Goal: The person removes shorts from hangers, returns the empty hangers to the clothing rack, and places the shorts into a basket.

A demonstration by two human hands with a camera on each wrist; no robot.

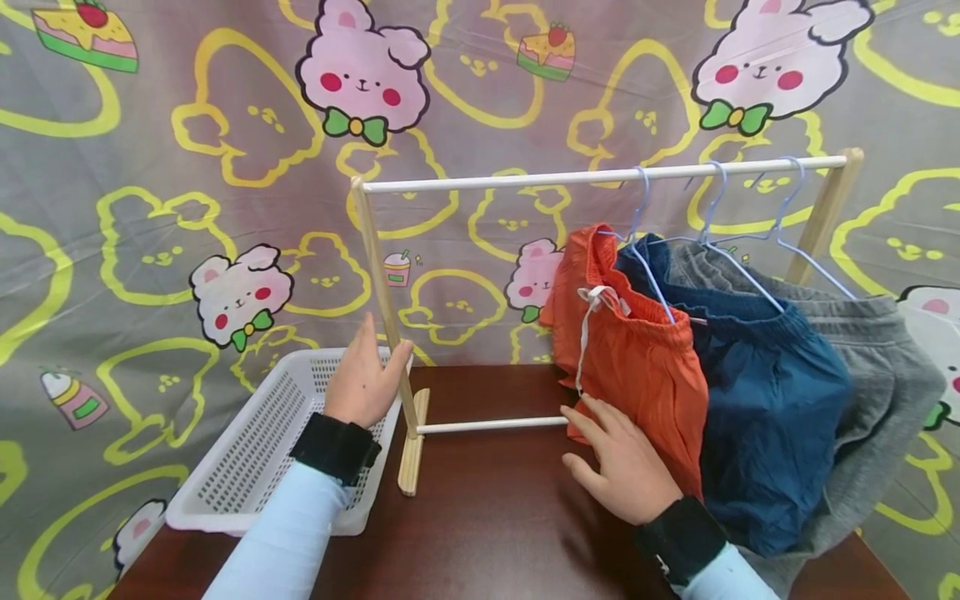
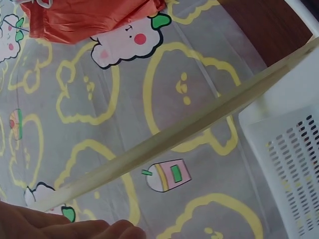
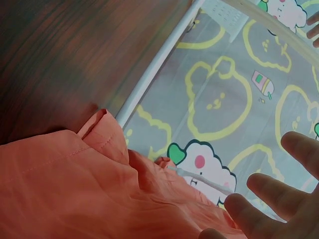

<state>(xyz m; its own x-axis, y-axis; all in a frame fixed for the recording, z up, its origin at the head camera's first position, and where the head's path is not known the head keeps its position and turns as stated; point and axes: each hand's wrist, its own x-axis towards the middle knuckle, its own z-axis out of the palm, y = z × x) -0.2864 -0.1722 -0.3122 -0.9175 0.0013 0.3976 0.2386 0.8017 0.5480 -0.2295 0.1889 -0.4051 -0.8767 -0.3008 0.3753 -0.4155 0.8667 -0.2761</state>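
A pair of orange shorts (image 1: 637, 358) with a white drawstring hangs on a light-blue hanger (image 1: 642, 208) from a wooden rack's white top bar (image 1: 510, 178). Blue shorts (image 1: 772, 400) and a grey garment (image 1: 877, 358) hang behind them. My right hand (image 1: 622, 462), fingers extended and spread, is in front of the orange shorts; whether it touches the cloth I cannot tell. My left hand (image 1: 365, 379) is raised beside the rack's left post (image 1: 384, 292), fingers straight and holding nothing. In the left wrist view, the fingers (image 2: 75, 226) show near the post.
A white perforated plastic basket (image 1: 202, 512) stands left of the rack, partly under my left arm. The rack has a wooden foot (image 1: 414, 450) and a white lower bar (image 1: 495, 423). A dark brown table (image 1: 480, 533) lies below, with a patterned cloth (image 1: 480, 100) behind.
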